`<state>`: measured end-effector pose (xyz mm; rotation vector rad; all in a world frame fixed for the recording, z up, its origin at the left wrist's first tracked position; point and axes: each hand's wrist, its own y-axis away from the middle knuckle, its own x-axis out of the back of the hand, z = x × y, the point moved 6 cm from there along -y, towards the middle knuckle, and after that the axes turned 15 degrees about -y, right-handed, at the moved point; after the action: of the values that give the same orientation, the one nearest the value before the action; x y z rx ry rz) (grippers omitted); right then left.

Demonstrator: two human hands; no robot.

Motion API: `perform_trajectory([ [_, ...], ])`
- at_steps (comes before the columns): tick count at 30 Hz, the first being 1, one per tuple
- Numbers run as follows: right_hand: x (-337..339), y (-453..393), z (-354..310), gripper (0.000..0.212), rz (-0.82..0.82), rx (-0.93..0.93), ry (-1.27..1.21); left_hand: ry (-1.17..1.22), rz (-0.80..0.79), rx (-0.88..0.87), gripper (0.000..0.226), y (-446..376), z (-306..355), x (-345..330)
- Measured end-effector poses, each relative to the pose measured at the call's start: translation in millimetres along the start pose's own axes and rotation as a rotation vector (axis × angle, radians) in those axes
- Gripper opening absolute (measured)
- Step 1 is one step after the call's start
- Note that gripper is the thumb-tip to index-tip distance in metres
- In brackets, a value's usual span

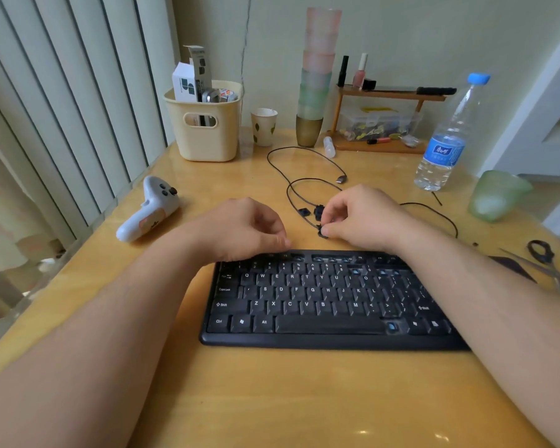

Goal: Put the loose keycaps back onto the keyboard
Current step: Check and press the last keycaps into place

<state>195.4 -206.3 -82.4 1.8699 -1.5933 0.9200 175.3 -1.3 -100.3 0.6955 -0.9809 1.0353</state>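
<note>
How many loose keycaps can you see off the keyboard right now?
3: one keycap on the table, one beside it by the right hand, one pinched in its fingertips. The hand may hide more.

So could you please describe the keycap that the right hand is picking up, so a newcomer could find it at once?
Start at the black keyboard and look just beyond its top edge, on the table. The keycap is pinched in the right hand, unlike the two loose keycaps lying free slightly farther back.
</note>
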Motion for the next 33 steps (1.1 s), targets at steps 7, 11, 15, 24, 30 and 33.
perform_trajectory([
  [7,-8,-2,-3,0.014,0.019,-0.029,0.094,-0.051,0.005,-0.013,0.017,0,3,-1],
  [11,-8,-1,-7,0.015,0.006,-0.033,0.060,-0.073,0.015,0.008,0.021,-2,5,-1],
  [15,-10,-1,-10,0.014,-0.014,-0.032,0.078,-0.099,0.033,0.009,0.022,-2,7,1],
  [24,1,24,-12,0.007,-0.020,-0.026,-0.541,-0.028,0.353,-0.166,0.022,6,27,17],
  [30,-10,29,2,0.009,-0.136,-0.142,-0.812,-0.082,0.395,-0.265,0.028,10,47,10],
  [33,-8,31,4,0.008,-0.149,-0.156,-0.861,-0.122,0.408,-0.280,0.031,11,53,7],
])
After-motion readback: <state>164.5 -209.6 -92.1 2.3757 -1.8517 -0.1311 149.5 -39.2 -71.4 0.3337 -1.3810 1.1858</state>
